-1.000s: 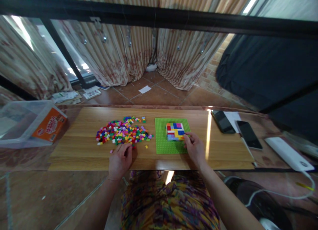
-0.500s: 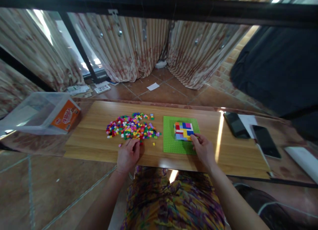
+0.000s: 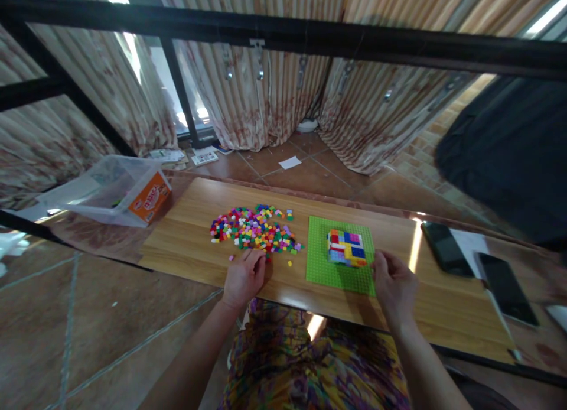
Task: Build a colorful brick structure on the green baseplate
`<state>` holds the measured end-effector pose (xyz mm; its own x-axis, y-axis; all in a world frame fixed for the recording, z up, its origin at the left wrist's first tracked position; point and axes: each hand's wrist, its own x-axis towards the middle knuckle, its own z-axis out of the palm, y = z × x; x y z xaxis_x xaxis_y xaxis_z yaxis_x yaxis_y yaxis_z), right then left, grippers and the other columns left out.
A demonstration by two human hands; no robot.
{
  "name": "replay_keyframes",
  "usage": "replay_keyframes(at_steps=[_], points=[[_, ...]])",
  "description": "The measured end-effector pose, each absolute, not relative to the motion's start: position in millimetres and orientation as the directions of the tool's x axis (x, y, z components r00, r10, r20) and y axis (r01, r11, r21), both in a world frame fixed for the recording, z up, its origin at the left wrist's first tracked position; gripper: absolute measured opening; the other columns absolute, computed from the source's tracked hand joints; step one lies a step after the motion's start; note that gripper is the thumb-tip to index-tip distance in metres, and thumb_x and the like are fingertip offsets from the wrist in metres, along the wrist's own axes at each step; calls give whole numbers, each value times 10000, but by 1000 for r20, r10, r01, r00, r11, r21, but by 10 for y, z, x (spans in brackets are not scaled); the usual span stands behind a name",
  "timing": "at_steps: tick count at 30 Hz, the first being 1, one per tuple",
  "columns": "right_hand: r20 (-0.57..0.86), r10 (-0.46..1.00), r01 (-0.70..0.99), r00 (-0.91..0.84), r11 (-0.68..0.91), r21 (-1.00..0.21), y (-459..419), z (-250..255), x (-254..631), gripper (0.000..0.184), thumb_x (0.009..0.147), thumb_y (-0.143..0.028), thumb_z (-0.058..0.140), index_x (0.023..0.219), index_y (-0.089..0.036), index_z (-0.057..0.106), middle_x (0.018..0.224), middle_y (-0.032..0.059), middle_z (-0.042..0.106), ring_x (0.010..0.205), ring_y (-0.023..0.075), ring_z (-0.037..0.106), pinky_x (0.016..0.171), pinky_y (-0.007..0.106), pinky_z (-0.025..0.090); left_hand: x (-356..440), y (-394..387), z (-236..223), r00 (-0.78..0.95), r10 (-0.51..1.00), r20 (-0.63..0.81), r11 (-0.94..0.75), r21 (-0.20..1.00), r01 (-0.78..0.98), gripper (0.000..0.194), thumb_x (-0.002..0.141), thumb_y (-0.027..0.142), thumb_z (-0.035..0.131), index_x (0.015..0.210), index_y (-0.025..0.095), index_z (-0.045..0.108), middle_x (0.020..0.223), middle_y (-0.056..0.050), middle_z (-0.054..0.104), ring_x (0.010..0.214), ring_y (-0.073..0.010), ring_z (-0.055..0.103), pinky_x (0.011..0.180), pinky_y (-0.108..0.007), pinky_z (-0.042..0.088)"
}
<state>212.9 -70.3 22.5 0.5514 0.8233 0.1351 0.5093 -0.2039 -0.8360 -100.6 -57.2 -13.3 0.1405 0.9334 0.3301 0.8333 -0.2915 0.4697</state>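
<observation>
A small block build [image 3: 346, 249] of many-coloured toy bricks stands on the green baseplate [image 3: 319, 271]. My right hand [image 3: 393, 283] is at the plate's right edge, apart from the build. Its fingers are bent together, and whatever may be between them is hidden. To the left lies a loose pile of toy bricks [image 3: 254, 227]. My left hand [image 3: 244, 277] rests at the pile's near edge with its fingers curled closed. What it holds, if anything, cannot be made out. A single yellow brick [image 3: 290, 263] lies between the pile and the plate.
A clear plastic box [image 3: 119, 203] with an orange label stands at the table's left end. Two dark phones, one [image 3: 446, 249] farther in and another [image 3: 505, 286] nearer the right end, lie beside white paper [image 3: 470, 244]. A black rail [image 3: 283, 35] crosses above the far side.
My right hand has come away from the block build, toward the right edge of the baseplate. My left hand stays by the pile. The whole view has shifted and tilted.
</observation>
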Motion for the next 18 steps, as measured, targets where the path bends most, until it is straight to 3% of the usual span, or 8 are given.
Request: replay_keyframes(at_steps=[2, 4, 9, 14, 18], points=[[200, 852, 569, 485, -134, -811, -672, 345, 1914, 418, 834, -549, 540, 954, -180, 694, 823, 80, 723, 708, 198, 642, 624, 293, 475, -1006, -574, -138, 137, 935, 329, -288, 472, 833, 176, 941, 256, 458, 934, 219, 630, 902, -35, 699, 845, -175, 639, 748, -313, 396], [204, 937, 591, 285, -4, -807, -594, 405, 1656, 340, 858, -484, 529, 933, -202, 702, 886, 69, 729, 789, 204, 653, 707, 302, 485, -1007, -575, -144, 131, 934, 331, -285, 476, 832, 175, 941, 254, 459, 935, 218, 630, 900, -37, 697, 842, -173, 639, 754, -313, 401], [212, 977, 628, -13, 173, -759, -202, 289, 1122, 259, 896, -349, 499, 936, -211, 715, 919, 57, 722, 820, 187, 648, 767, 293, 481, -1010, -577, -148, 147, 936, 319, -295, 487, 823, 176, 941, 254, 459, 942, 215, 631, 885, -42, 688, 836, -171, 638, 736, -303, 417], [101, 965, 808, -243, 259, -530, 244, 192, 861, 238, 892, -258, 515, 979, -249, 736, 982, 54, 695, 871, 180, 634, 788, 275, 458, -1007, -580, -143, 147, 940, 308, -289, 488, 824, 183, 948, 249, 444, 958, 218, 624, 891, -47, 687, 832, -179, 641, 734, -316, 414], [-13, 945, 878, -327, 299, -374, 415, 200, 789, 227, 866, -246, 544, 950, -258, 755, 964, 65, 691, 882, 190, 639, 780, 274, 452, -1007, -580, -149, 143, 940, 311, -288, 492, 821, 177, 946, 242, 446, 957, 218, 622, 890, -47, 686, 826, -176, 643, 736, -317, 416]])
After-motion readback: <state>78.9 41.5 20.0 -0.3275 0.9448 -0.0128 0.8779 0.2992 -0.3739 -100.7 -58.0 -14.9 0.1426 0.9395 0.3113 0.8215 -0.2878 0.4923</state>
